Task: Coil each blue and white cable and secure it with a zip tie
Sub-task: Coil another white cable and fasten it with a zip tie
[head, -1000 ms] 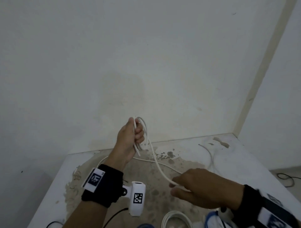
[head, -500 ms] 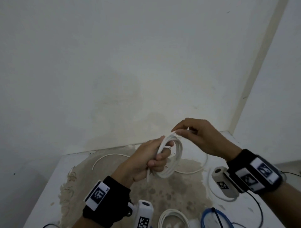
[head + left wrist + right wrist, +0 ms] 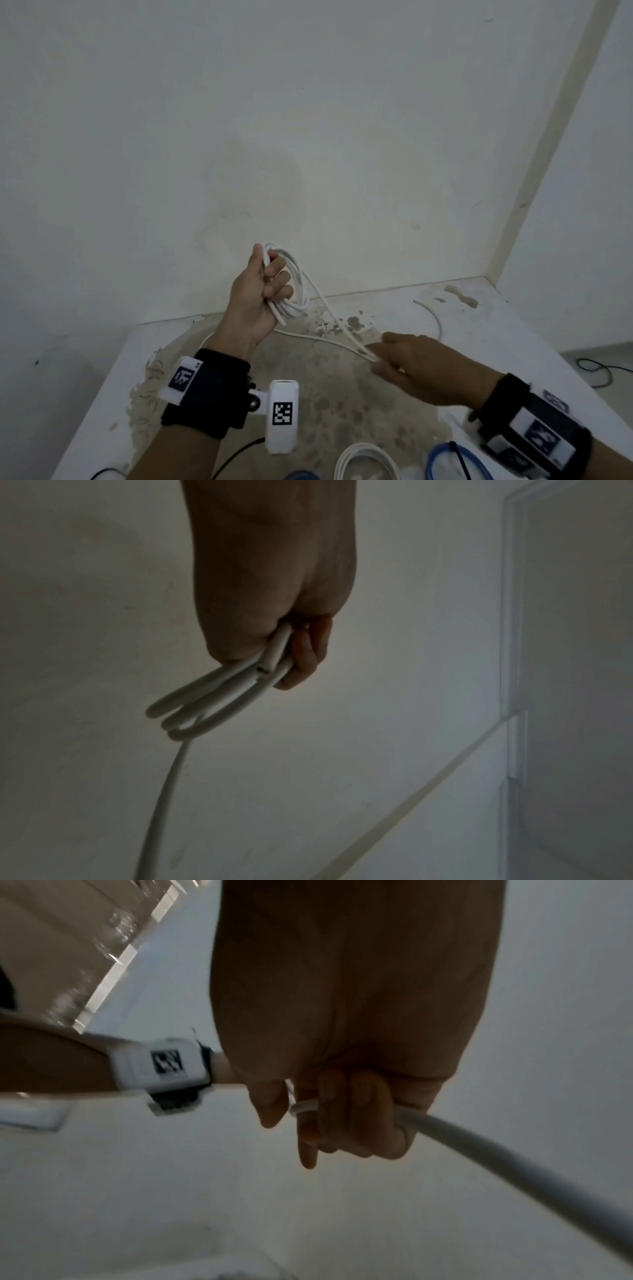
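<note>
My left hand [image 3: 260,294] is raised above the table and grips several loops of a white cable [image 3: 297,281]; the left wrist view shows those loops [image 3: 219,699] and a cut end sticking out of the fist [image 3: 274,631]. One strand of the cable slopes down to my right hand [image 3: 407,368], low over the table. There the curled fingers [image 3: 356,1112] hold the strand [image 3: 479,1145]. The cable's loose tail [image 3: 432,317] curves across the table behind that hand.
A coiled white cable [image 3: 366,462] and a coiled blue cable [image 3: 455,459] with a black tie lie at the near edge of the stained white table [image 3: 534,335]. A wall stands close behind, with a corner on the right. A black cord [image 3: 597,370] lies on the floor.
My right hand has left the coil and dropped down to the right, now holding the strand low over the table. The left hand has lifted the coil higher and more upright.
</note>
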{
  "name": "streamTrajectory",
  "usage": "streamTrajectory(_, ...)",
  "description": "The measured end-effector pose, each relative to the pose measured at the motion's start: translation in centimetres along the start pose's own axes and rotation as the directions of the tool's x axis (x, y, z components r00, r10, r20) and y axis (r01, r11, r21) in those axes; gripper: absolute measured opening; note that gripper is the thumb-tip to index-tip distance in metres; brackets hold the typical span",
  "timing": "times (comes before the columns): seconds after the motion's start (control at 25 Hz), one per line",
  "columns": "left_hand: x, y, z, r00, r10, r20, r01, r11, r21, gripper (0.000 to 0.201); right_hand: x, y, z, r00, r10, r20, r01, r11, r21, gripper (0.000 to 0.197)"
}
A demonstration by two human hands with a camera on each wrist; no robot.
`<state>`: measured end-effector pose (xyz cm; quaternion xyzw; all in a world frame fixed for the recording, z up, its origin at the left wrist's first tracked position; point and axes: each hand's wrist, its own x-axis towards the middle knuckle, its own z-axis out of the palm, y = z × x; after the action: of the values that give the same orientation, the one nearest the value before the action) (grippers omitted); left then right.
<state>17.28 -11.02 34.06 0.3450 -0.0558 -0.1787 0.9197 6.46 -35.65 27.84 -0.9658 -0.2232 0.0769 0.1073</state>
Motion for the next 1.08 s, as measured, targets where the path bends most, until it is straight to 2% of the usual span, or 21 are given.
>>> streamTrajectory(0.08,0.3,-1.2,0.4,0.999,-0.001,-0.041,0.002,0.999,0.033,0.040,-0.1,-3.7,-2.1,0.991,-0.130,-0.028,0.127,0.987,-0.096,0.034)
streamTrajectory(0.16,0.2,-2.2,1.2,0.998,-0.014,-0.068,0.020,0.996,0.088,0.042,-0.4,-6.0,-4.1,0.977,-0.196,-0.087,0.178,0.967,-0.184,0.033)
streamTrajectory(0.32,-0.3,-3.4,2.4,1.000,-0.029,-0.006,0.029,0.960,0.278,0.043,0.0,-7.4,-5.7,0.949,-0.291,-0.120,0.245,0.922,-0.299,0.033)
streamTrajectory(0.4,-0.6,-3.2,2.3,0.998,-0.055,0.027,0.040,0.917,0.397,0.039,0.3,-6.9,-5.9,0.951,-0.252,-0.179,0.223,0.961,-0.166,0.028)
streamTrajectory(0.44,-0.8,-2.8,2.0,0.996,-0.078,0.045,0.054,0.918,0.393,0.035,0.3,-5.9,-5.9,0.957,-0.178,-0.230,0.166,0.984,-0.068,0.024)
streamTrajectory(0.48,-1.0,-2.2,1.6,0.991,-0.111,0.070,0.081,0.935,0.345,0.032,0.3,-4.6,-5.6,0.964,-0.080,-0.254,0.091,0.995,0.030,0.033)
streamTrajectory(0.56,-1.4,-0.8,0.9,0.967,-0.199,0.156,0.160,0.959,0.232,0.030,0.2,-2.2,-4.5,0.980,0.131,-0.149,-0.084,0.955,0.284,0.067)
streamTrajectory(0.64,-1.7,0.0,0.5,0.915,-0.301,0.270,0.254,0.947,0.195,0.028,0.4,-1.0,-3.6,0.964,0.255,-0.074,-0.160,0.779,0.606,0.077)
streamTrajectory(0.72,-2.0,0.0,0.9,0.876,-0.370,0.309,0.294,0.918,0.265,0.026,1.0,-0.5,-3.8,0.920,0.342,-0.191,-0.049,0.584,0.810,0.071)
streamTrajectory(0.76,-2.1,-0.4,1.2,0.878,-0.386,0.283,0.291,0.900,0.325,0.027,1.5,-0.4,-4.4,0.880,0.378,-0.286,0.047,0.529,0.847,0.062)
streamTrajectory(0.8,-2.1,-0.7,1.5,0.892,-0.382,0.242,0.274,0.882,0.383,0.027,1.9,-0.4,-5.3,0.833,0.399,-0.382,0.134,0.525,0.840,0.052)
streamTrajectory(0.84,-2.1,-0.9,1.6,0.909,-0.362,0.208,0.250,0.871,0.424,0.027,2.3,-0.3,-6.1,0.789,0.395,-0.470,0.187,0.574,0.797,0.043)
streamTrajectory(0.92,-2.1,-0.9,1.7,0.916,-0.355,0.187,0.253,0.872,0.419,0.026,2.6,-0.2,-7.3,0.739,0.313,-0.597,0.217,0.728,0.650,0.033)
streamTrajectory(0.96,-2.1,-0.7,1.7,0.897,-0.391,0.204,0.297,0.878,0.375,0.027,2.8,-0.3,-7.5,0.744,0.252,-0.619,0.216,0.786,0.579,0.031)
streamTrajectory(1.0,-2.1,-0.4,1.7,0.867,-0.440,0.235,0.358,0.877,0.319,0.029,2.9,-0.5,-7.4,0.771,0.200,-0.605,0.210,0.817,0.537,0.031)
streamTrajectory(1.08,-2.1,-0.1,1.9,0.821,-0.497,0.282,0.432,0.863,0.261,0.032,3.4,-1.3,-6.9,0.836,0.152,-0.527,0.202,0.808,0.554,0.037)
